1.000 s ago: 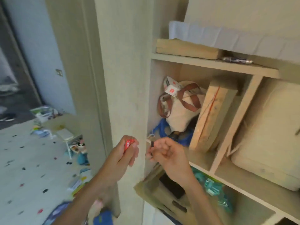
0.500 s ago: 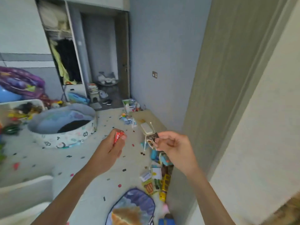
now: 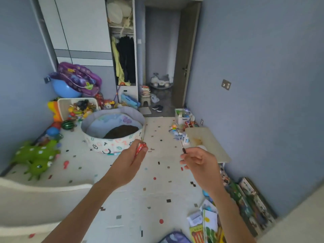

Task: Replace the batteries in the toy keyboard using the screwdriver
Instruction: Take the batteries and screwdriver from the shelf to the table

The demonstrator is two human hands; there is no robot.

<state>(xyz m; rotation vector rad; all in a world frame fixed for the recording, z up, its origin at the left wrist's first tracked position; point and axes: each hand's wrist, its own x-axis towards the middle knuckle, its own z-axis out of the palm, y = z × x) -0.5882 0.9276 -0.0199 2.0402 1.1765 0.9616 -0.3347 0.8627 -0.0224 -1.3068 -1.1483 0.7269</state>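
Both arms outstretched | left grip (image 3: 129,162) pinches red batteries (image 3: 140,148) | right grip (image 3: 199,163) pinches screwdriver (image 3: 183,149)

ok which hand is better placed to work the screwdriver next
Right: the right hand pinches the small screwdriver by its handle, while the left hand is occupied holding the red batteries.

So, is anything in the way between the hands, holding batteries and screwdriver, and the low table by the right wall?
Nothing visible. The left hand grips the red batteries, the right hand pinches the screwdriver, and only floor mat lies before the low table, with small toys crowding its far corner.
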